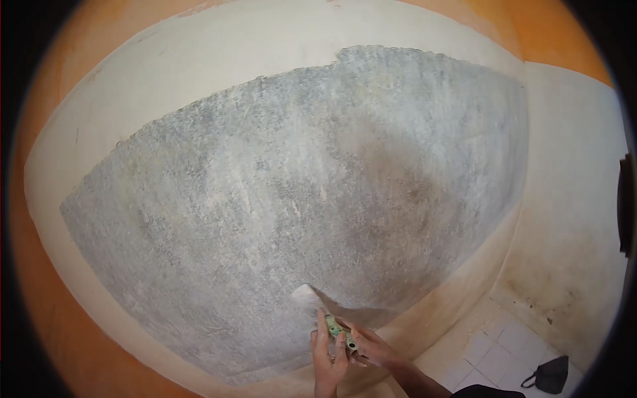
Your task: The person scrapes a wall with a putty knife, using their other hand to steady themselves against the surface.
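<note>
Both my hands grip one hand tool low on the wall, close together. My left hand (328,360) wraps the lower part of its green handle (337,329). My right hand (371,346) holds the handle from the right, with the forearm running off to the bottom right. The tool's pale blade (307,296) lies flat against the lower edge of a large rough grey patch (305,199) on the wall. A cream-white coat (219,46) surrounds the grey patch.
Orange paint (50,318) borders the cream area on the left and top. A second cream wall (574,199) meets this one at a corner on the right, stained near its base. White floor tiles (497,351) show at bottom right, with a small black bag (551,375) on them.
</note>
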`<state>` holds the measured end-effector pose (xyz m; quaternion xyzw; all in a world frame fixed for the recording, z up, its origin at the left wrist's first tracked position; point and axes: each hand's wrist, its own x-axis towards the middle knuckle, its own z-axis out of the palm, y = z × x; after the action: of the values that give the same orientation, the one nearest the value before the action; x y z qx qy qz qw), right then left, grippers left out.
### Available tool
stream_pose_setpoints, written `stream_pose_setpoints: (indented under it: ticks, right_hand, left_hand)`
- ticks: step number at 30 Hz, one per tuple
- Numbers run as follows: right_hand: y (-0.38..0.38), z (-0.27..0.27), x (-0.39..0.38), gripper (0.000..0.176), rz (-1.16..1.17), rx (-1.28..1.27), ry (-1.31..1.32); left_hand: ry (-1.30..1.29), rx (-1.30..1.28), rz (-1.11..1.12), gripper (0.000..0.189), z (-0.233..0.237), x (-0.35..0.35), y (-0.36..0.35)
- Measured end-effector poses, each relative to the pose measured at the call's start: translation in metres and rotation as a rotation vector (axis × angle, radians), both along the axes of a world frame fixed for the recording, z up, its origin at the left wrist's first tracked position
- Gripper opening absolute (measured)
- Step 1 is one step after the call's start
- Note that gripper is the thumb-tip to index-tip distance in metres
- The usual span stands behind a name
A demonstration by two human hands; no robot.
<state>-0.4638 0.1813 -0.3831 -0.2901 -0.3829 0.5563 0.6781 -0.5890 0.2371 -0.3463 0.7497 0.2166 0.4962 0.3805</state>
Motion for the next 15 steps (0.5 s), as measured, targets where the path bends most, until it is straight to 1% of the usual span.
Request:
stream_pose_setpoints:
  ticks: [1, 2, 3, 4, 5, 6, 7, 8, 9, 10, 12, 13, 14, 15]
  right_hand:
    - [-0.001, 0.003, 0.0, 0.056, -0.026, -0.035, -0.118]
    - [0.0, 0.005, 0.001, 0.055, -0.053, -0.072, -0.235]
    - [-0.001, 0.009, -0.001, 0.055, -0.066, -0.068, -0.236]
    - [-0.001, 0.014, -0.005, 0.053, -0.239, 0.016, -0.395]
    - [-0.001, 0.02, -0.009, 0.051, -0.412, 0.102, -0.552]
    - [-0.003, 0.031, -0.005, 0.051, -0.42, 0.113, -0.553]
    - [-0.008, 0.048, 0.004, 0.05, -0.727, 0.288, -0.786]
    - [-0.015, 0.066, 0.015, 0.05, -1.038, 0.46, -1.011]
    - [-0.022, 0.084, 0.028, 0.05, -1.132, 0.449, -1.122]
    - [-0.03, 0.104, 0.04, 0.05, -1.223, 0.431, -1.23]
    - [-0.046, 0.145, 0.05, 0.049, -1.271, 0.167, -1.364]
    - [-0.042, 0.163, 0.054, 0.048, -1.376, 0.229, -1.36]
    - [-0.037, 0.182, 0.057, 0.048, -1.483, 0.293, -1.354]
    - [-0.036, 0.203, 0.058, 0.046, -1.54, 0.295, -1.438]
  left_hand:
    - [0.002, 0.006, -0.014, 0.06, 0.003, -0.004, 0.002]
    - [0.107, 0.134, -0.046, 0.061, 0.005, -0.006, 0.005]
    - [0.209, 0.263, -0.076, 0.062, 0.007, -0.007, 0.008]
    - [0.208, 0.271, -0.085, 0.062, 0.004, -0.006, 0.011]
    - [0.073, 0.314, -0.033, 0.055, -0.003, -0.008, 0.016]
    - [-0.067, 0.358, 0.021, 0.048, -0.01, -0.01, 0.022]
    - [-0.072, 0.372, 0.017, 0.048, -0.016, -0.02, 0.028]
    - [-0.087, 0.285, 0.077, 0.048, -0.021, -0.036, 0.033]
    - [-0.099, 0.194, 0.133, 0.05, -0.021, -0.048, 0.038]
    - [-0.095, 0.195, 0.126, 0.05, -0.014, -0.059, 0.043]
    - [-0.039, 0.248, 0.335, 0.03, -0.002, -0.078, 0.05]
    - [-0.036, 0.25, 0.334, 0.03, 0.0, -0.082, 0.053]
    - [-0.097, 0.229, 0.324, 0.029, 0.002, -0.085, 0.056]
    - [-0.155, 0.208, 0.313, 0.028, 0.003, -0.089, 0.058]
